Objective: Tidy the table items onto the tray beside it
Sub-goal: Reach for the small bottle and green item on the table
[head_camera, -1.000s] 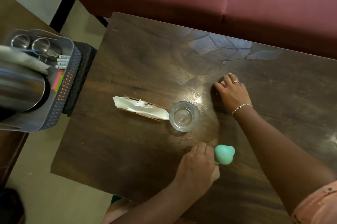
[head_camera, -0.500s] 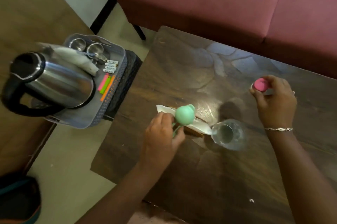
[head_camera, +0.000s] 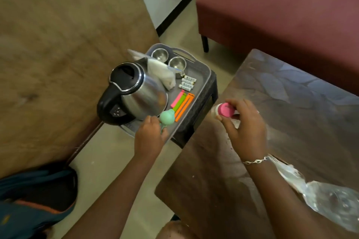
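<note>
My left hand point(head_camera: 150, 137) grips a mint-green rounded item point(head_camera: 167, 116) by its stem and holds it over the near corner of the grey tray point(head_camera: 202, 71). My right hand point(head_camera: 242, 124) holds a small pink-capped item point(head_camera: 225, 109) above the left edge of the dark wooden table point(head_camera: 291, 91). A clear glass point(head_camera: 338, 203) and a white crumpled wrapper point(head_camera: 287, 172) lie blurred on the table at lower right, partly behind my right forearm.
The tray rests on a black stool and carries a steel kettle point(head_camera: 134, 93), two small steel cups point(head_camera: 169, 58), several white batteries point(head_camera: 187, 82), a white bag and pink, green and orange clips point(head_camera: 181, 103). A maroon sofa point(head_camera: 281, 5) is behind; a bag point(head_camera: 37, 196) lies on the floor.
The view swung left toward the tray. My left hand carried the green item from above the table to over the tray's near corner. My right hand brought the pink-capped item to the table's left edge.
</note>
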